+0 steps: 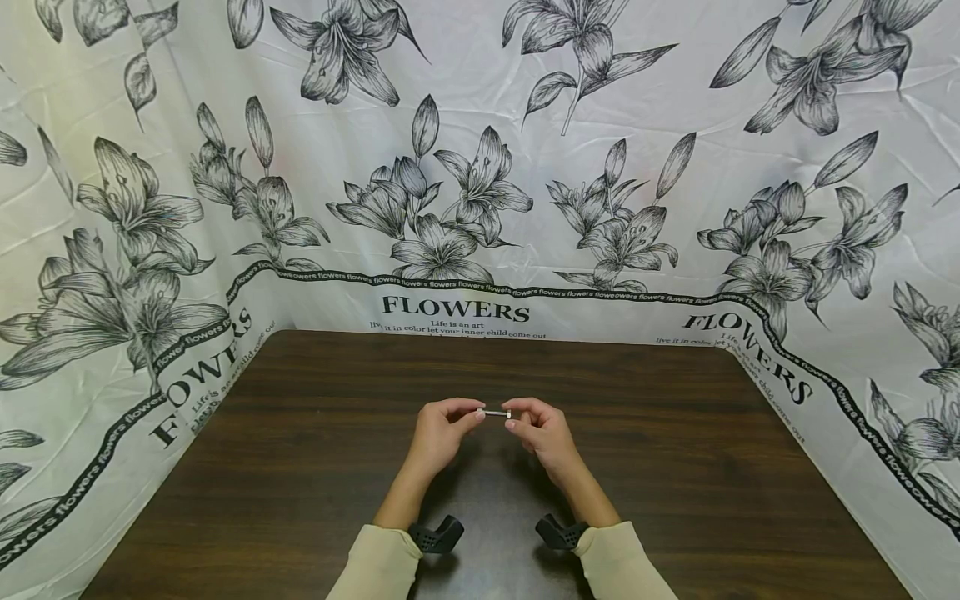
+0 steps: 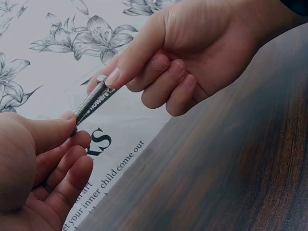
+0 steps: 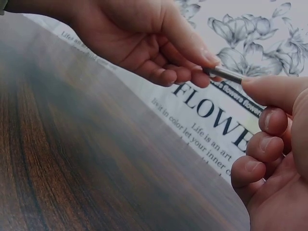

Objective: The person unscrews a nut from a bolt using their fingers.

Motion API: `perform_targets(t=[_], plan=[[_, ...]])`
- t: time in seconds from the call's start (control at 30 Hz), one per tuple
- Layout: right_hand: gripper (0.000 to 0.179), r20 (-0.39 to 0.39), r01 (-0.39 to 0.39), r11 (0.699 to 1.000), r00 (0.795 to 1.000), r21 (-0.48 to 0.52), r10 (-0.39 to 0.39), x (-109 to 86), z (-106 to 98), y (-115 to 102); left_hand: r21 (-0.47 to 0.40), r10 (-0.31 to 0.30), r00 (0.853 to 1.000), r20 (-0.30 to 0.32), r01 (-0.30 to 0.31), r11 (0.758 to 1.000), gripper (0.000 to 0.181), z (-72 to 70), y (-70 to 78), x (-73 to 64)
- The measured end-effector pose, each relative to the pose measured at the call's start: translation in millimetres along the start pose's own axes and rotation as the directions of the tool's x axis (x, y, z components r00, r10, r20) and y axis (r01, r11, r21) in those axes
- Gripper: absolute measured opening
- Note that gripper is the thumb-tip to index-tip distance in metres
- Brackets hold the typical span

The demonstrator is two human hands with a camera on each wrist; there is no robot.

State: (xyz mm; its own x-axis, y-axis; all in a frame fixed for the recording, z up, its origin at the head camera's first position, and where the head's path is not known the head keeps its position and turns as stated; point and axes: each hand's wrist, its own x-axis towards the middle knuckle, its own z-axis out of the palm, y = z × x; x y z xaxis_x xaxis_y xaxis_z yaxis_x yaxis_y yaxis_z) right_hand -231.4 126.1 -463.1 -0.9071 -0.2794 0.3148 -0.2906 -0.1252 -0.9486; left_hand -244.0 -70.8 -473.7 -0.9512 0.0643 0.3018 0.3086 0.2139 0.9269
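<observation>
A slim silver bolt (image 1: 495, 412) is held level above the table between the two hands. Threads run along its shank (image 2: 90, 101) in the left wrist view. The left hand (image 1: 442, 432) pinches one end between thumb and forefinger. At the other end, the right hand (image 1: 546, 433) pinches near a small hexagonal piece (image 2: 101, 78); whether that is the bolt's head or a nut cannot be told. Fingertips cover part of both ends. In the right wrist view, a short stretch of bare metal (image 3: 230, 74) shows between the hands.
A dark brown wooden table (image 1: 300, 467) lies beneath the hands. White cloth (image 1: 615, 100) printed with black flowers and lettering hangs behind it and along both sides. Each wrist wears a black strapped device (image 1: 438, 535) below a cream sleeve (image 1: 378, 562).
</observation>
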Motion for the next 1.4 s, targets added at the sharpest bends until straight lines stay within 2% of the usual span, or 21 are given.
perform_targets(t=[0.17,0.33,0.5,0.7,0.77,0.97,1.03,1.07,1.2,1.27,1.4], plan=[[0.033,0.000,-0.015,1.000,1.000,-0.014,0.015,0.5,0,-1,0.003,-0.008,1.000,0.021,0.008,1.000,0.016,-0.8,0.4,-0.2],[0.025,-0.033,-0.120,0.992,0.992,-0.042,0.119,0.8,2,-2,0.007,0.008,1.000,0.021,-0.008,1.000,0.011,-0.2,-0.1,-0.1],[0.038,-0.074,-0.201,0.977,0.978,-0.076,0.196,1.0,5,-4,0.018,0.009,1.000,0.016,-0.009,1.000,0.009,1.0,0.3,-0.2],[0.047,-0.045,-0.267,0.963,0.963,-0.044,0.265,0.8,5,-3,0.016,0.004,1.000,0.030,-0.005,1.000,0.012,1.9,1.0,-0.8],[0.047,-0.032,-0.266,0.963,0.964,-0.034,0.265,0.8,5,-2,0.012,-0.001,0.999,0.034,0.001,1.000,0.011,2.0,1.0,-1.0],[0.045,-0.031,-0.246,0.969,0.969,-0.010,0.245,3.3,-2,21,0.000,-0.014,1.000,0.025,0.014,1.000,0.009,2.9,1.7,-1.2],[0.043,-0.032,-0.247,0.969,0.968,-0.001,0.247,3.1,-1,18,-0.004,-0.010,1.000,0.025,0.010,1.000,0.009,2.0,12.9,-4.1],[0.042,-0.030,-0.248,0.969,0.968,0.001,0.248,3.5,-2,19,-0.007,-0.011,1.000,0.023,0.012,1.000,0.010,2.3,12.9,-4.3],[0.037,-0.038,-0.252,0.967,0.967,0.030,0.253,4.1,-1,18,0.000,-0.016,1.000,0.026,0.016,1.000,0.010,2.0,11.4,-3.9],[0.034,-0.053,-0.234,0.972,0.970,0.038,0.235,4.9,-3,26,0.006,-0.012,1.000,0.022,0.012,1.000,0.011,3.0,-0.3,-0.9],[0.022,-0.070,-0.172,0.984,0.982,0.046,0.175,4.1,-3,29,0.023,0.013,1.000,0.020,-0.013,1.000,0.010,1.8,-1.0,-0.1]])
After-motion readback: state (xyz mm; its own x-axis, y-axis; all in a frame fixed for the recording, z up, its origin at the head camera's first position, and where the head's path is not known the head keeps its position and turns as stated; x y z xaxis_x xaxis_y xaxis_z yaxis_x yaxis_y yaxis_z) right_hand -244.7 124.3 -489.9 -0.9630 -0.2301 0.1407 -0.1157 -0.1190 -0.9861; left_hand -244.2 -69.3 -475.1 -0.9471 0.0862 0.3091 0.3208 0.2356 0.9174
